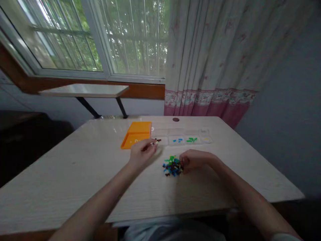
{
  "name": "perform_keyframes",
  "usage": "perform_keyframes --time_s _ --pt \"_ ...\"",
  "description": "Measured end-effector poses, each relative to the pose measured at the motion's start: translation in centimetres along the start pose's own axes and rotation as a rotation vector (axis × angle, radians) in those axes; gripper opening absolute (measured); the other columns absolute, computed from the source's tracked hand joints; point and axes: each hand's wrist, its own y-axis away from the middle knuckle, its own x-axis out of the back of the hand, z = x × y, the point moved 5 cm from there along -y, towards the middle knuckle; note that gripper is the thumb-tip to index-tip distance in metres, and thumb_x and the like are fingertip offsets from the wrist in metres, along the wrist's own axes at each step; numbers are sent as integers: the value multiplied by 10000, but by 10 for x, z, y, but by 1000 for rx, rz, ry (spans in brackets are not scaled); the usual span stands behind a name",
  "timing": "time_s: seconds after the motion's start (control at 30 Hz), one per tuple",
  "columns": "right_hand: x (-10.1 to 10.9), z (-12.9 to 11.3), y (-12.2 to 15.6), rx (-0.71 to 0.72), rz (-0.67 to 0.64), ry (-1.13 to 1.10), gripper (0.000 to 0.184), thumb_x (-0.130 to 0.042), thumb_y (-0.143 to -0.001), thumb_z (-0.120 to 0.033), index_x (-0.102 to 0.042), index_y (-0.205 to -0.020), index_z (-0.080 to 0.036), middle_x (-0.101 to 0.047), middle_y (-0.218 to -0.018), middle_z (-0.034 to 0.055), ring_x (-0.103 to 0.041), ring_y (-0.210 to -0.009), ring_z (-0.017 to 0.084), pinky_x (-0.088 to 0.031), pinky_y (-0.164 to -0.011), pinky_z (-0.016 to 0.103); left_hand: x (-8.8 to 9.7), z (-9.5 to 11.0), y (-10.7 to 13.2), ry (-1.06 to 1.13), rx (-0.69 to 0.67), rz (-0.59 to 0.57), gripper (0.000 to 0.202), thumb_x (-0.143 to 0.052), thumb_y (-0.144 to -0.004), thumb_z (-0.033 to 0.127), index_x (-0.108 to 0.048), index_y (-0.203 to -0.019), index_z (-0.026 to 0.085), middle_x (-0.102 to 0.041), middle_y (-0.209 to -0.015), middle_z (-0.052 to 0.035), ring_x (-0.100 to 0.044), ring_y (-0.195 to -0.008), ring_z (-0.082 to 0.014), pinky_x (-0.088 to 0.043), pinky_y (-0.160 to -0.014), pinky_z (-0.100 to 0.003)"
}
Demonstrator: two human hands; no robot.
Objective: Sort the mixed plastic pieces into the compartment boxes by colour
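Note:
My left hand (142, 152) is closed in a pinch at the near edge of a clear tray compartment (163, 140) where small brown and white pieces (157, 140) lie. What its fingertips hold, if anything, is too small to make out. A mixed pile of small building pieces (173, 167), blue, green, brown and a few yellow, is heaped on the table. Against the pile's right side, my right hand (194, 159) has its fingers curled inward. Its fingertips are partly hidden. Other compartments hold blue pieces (178, 140), green pieces (192, 140) and a little yellow (206, 139).
An orange case (137, 129) lies unfolded left of the clear trays, with a few white bits in it. The pale table (100, 184) has a dark round spot (176, 119) near its back edge. A raised shelf (85, 89) stands at the back left, below a window; a curtain (210, 67) hangs behind.

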Motion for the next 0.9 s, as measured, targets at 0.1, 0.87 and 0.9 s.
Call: perform_keyframes --time_s 0.1,0.87,0.9 --pt "0 -2 1 -17 -4 -3 248 -690 -607 -313 -604 -776 -152 -570 -641 -46 -487 -561 70 -314 -497 151 4 2 0 -1 -6 -5 83 -592 -730 205 -620 -771 139 -501 -507 53 -398 -415 -32 -329 -420 -117" --pt "2 -1 3 -82 -11 -59 240 -663 -608 -257 -601 -810 -143 -555 -630 -37 -468 -538 67 -320 -485 161 39 -90 -19 -476 399 -231 269 -488 -729 372 -637 -817 166 -576 -654 -14 -515 -571 -125 -355 -522 -206" --pt "2 -1 3 -80 -12 -71 235 -662 -613 -259 -600 -805 -140 -552 -625 -38 -466 -535 65 -320 -483 160 45 -102 -18 -561 467 -264 275 -491 -717 380 -642 -810 169 -596 -693 -32 -531 -600 -145 -351 -520 -216"
